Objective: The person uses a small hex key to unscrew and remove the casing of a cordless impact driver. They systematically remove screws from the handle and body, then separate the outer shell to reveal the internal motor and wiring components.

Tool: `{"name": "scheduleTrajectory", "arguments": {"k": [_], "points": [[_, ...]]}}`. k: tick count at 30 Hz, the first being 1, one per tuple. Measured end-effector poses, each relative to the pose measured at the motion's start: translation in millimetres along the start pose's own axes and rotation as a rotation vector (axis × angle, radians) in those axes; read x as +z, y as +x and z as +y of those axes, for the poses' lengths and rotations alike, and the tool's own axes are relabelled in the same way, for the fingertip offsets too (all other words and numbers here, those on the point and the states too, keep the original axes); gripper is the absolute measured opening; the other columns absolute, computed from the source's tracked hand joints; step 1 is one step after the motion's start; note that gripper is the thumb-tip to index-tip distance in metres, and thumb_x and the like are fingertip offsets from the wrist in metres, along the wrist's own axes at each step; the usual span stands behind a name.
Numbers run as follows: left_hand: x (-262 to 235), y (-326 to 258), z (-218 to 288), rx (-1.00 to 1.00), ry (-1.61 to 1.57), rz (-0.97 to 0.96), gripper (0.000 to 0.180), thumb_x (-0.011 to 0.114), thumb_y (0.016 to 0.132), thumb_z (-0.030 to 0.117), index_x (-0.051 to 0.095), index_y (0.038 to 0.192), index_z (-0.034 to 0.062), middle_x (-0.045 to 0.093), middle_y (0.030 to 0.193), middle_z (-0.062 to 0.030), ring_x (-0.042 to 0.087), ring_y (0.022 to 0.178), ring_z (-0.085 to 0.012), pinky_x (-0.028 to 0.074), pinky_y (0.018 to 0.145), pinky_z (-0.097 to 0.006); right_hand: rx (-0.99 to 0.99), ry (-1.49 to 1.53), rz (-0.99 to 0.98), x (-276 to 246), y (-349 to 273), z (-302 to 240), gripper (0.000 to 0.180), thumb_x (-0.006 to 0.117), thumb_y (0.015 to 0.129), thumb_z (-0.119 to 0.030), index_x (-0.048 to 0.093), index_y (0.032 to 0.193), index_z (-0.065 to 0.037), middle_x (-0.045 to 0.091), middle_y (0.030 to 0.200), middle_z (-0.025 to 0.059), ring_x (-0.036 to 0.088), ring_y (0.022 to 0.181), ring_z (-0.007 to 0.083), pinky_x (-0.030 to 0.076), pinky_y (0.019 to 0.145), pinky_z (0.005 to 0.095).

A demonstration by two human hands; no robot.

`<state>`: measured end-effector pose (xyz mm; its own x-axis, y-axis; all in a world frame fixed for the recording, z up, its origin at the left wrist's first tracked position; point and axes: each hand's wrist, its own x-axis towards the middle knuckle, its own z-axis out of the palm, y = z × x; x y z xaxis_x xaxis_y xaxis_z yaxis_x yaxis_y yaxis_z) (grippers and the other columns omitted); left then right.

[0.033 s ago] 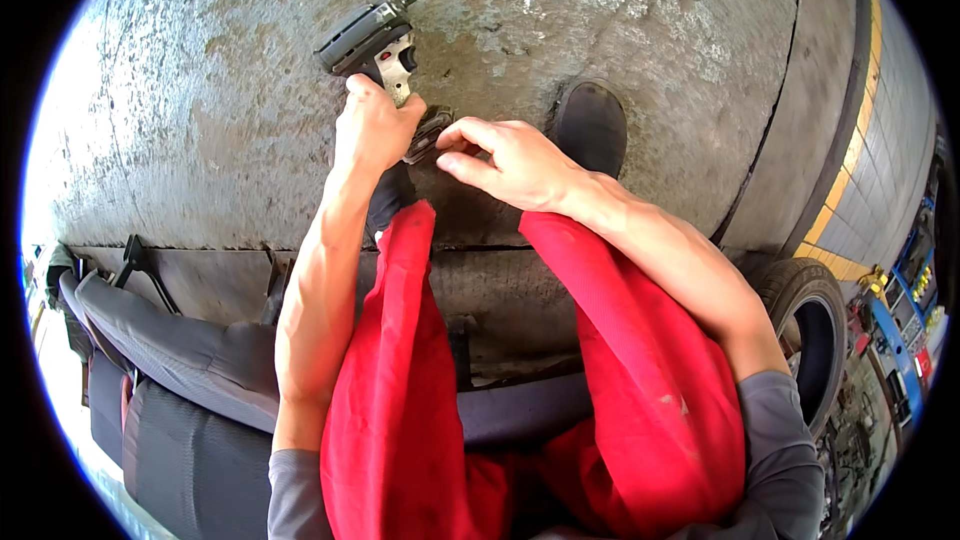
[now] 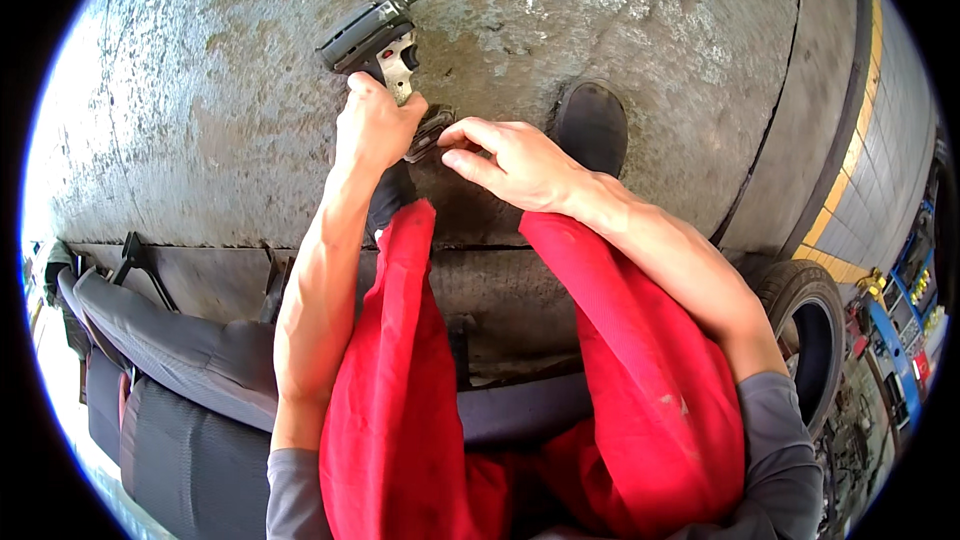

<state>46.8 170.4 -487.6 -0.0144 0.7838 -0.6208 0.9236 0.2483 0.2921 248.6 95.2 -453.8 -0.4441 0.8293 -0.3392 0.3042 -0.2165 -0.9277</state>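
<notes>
My left hand (image 2: pixel 376 122) is wrapped round the pale grip of a pistol-shaped impact wrench (image 2: pixel 372 35). Its dark body tilts up to the right, with a short drive tip at the far end and a black trigger on the grip's right side. Just right of that hand is a dark, shiny piece (image 2: pixel 430 133), partly hidden; I cannot tell whether it belongs to the tool. My right hand (image 2: pixel 520 160) is bent toward this piece, fingers curved and thumb apart, with nothing visible between them. Whether its fingertips touch the piece is unclear.
Below the tool lies a worn, stained concrete floor (image 2: pixel 680 30). My dark shoe (image 2: pixel 592 127) stands beyond the right hand. Black car seats (image 2: pixel 200 440) are at the lower left. A tire (image 2: pixel 815 330) stands at right, near a yellow floor line (image 2: pixel 845 175) and scattered tools.
</notes>
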Motion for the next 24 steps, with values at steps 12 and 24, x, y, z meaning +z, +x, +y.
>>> {"name": "scheduleTrajectory", "arguments": {"k": [12, 24], "points": [[9.5, -10.4, -2.6, 0.051, -0.051, 0.099, 0.069, 0.081, 0.083, 0.034, 0.041, 0.115, -0.0109, 0.063, 0.11, -0.0383, 0.068, 0.1, -0.052, 0.057, 0.089, -0.052, 0.186, 0.053, -0.061, -3.0, 15.3, 0.7, 0.03, 0.062, 0.105, -0.032, 0.069, 0.109, -0.003, 0.076, 0.093, 0.0118, 0.074, 0.085, 0.0242, 0.058, 0.077, 0.0378], [6.2, -8.7, -2.1, 0.022, -0.05, 0.049, 0.07, 0.08, 0.083, 0.033, 0.041, 0.119, -0.0119, 0.062, 0.114, -0.0397, 0.067, 0.103, -0.052, 0.056, 0.092, -0.052, 0.141, 0.123, -0.024, -7.5, 9.0, -0.3, 0.037, 0.069, 0.1, -0.041, 0.072, 0.112, -0.007, 0.076, 0.101, 0.0145, 0.072, 0.09, 0.0248, 0.054, 0.081, 0.0374]]}}
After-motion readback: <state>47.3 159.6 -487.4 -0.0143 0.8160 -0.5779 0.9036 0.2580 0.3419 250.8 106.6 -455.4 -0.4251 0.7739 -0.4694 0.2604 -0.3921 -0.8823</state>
